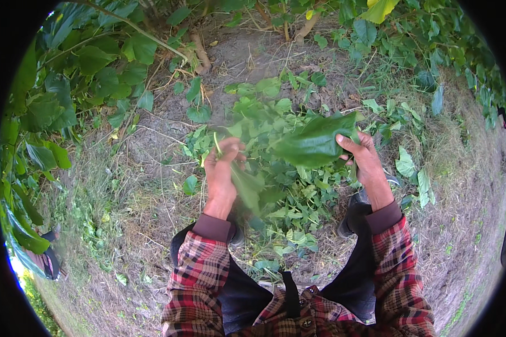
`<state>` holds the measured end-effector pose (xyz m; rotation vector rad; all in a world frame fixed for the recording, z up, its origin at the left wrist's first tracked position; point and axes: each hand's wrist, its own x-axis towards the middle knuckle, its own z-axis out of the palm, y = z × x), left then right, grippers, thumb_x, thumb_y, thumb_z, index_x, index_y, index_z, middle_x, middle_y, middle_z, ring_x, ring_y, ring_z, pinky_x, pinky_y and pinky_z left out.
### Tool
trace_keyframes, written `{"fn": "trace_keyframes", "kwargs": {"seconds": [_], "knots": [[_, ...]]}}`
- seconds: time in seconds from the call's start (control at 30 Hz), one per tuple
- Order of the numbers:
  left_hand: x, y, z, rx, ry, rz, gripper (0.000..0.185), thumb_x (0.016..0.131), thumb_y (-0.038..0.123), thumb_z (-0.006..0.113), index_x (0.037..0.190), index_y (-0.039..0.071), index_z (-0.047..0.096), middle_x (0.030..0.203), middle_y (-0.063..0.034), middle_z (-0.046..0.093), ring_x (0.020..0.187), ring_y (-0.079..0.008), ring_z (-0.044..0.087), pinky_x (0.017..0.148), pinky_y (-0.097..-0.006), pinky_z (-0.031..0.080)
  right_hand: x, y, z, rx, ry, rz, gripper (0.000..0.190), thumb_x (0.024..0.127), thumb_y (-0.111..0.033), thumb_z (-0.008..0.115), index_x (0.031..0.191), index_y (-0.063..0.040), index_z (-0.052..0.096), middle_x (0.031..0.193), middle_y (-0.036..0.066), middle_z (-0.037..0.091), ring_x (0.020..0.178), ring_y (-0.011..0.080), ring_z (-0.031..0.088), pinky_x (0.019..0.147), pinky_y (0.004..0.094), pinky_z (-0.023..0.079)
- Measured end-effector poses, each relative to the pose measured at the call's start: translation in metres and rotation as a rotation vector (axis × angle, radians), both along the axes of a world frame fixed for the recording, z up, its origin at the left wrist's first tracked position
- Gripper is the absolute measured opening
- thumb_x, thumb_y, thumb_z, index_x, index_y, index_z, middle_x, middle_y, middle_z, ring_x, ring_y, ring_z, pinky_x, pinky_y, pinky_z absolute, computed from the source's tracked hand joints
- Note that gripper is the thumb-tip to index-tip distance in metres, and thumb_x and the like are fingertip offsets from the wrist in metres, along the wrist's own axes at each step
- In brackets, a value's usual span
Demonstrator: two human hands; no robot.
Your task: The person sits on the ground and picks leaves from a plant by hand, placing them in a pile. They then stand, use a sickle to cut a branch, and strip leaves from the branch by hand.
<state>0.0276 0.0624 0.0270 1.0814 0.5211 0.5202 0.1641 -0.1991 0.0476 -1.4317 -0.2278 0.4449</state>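
Note:
My left hand [222, 168] pinches a green leaf [248, 185] by its pale stalk, and the blade hangs down below the fingers, blurred. My right hand [362, 158] grips a large, glossy dark green leaf [312, 145], with the thumb on top. Other leaves may lie under it; I cannot tell how many. Beneath both hands a loose heap of picked leaves [295, 206] spreads over the ground between my feet.
Leafy branches [101, 63] hang in at the upper left, and more foliage [409, 33] at the upper right. Woody stems [200, 52] rise from the soil ahead. Dry grass [122, 252] covers the ground. Another person [48, 257] is partly visible at the far left.

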Motion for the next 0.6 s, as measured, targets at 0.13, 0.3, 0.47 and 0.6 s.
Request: {"fn": "trace_keyframes", "kwargs": {"seconds": [0.13,0.3,0.47,0.6], "knots": [[-0.003,-0.002,0.011,0.109,0.221,-0.324,0.022,0.092,0.015,0.061,0.107,0.0,0.065,0.097,-0.0134,0.069,0.074,-0.0142,0.063,0.057,-0.0271,0.05,-0.007,-0.011,0.01,-0.126,0.011,0.279,0.021,0.082,-0.027,0.072,0.095,-0.011,0.071,0.079,-0.006,0.064,0.069,0.0044,0.054,0.059,0.0211,0.041],[-0.007,-0.041,0.01,-0.008,0.399,-0.564,0.049,0.086,0.031,0.07,0.118,-0.003,0.057,0.107,-0.0137,0.064,0.083,-0.016,0.061,0.062,-0.0271,0.051,-0.014,-0.007,0.013,-0.158,-0.009,0.498,0.023,0.083,-0.025,0.072,0.097,-0.007,0.071,0.08,-0.006,0.063,0.072,0.0042,0.054,0.063,0.0208,0.04],[-0.008,-0.04,0.007,-0.068,0.377,-0.712,0.073,0.078,0.041,0.077,0.128,-0.005,0.049,0.118,-0.0169,0.058,0.095,-0.0208,0.06,0.074,-0.0308,0.051,-0.015,0.001,0.018,-0.348,-0.013,0.624,0.036,0.082,-0.03,0.074,0.105,-0.003,0.068,0.09,-0.001,0.063,0.081,0.0088,0.056,0.072,0.0249,0.046],[-0.003,-0.046,-0.002,-0.089,0.28,-0.778,0.078,0.074,0.032,0.081,0.132,-0.007,0.046,0.121,-0.0177,0.057,0.104,-0.0237,0.059,0.088,-0.0338,0.048,-0.008,-0.005,-0.008,-0.484,-0.065,0.532,0.04,0.081,-0.033,0.074,0.107,-0.003,0.067,0.092,0.004,0.062,0.086,0.0131,0.057,0.076,0.0293,0.047]]}}
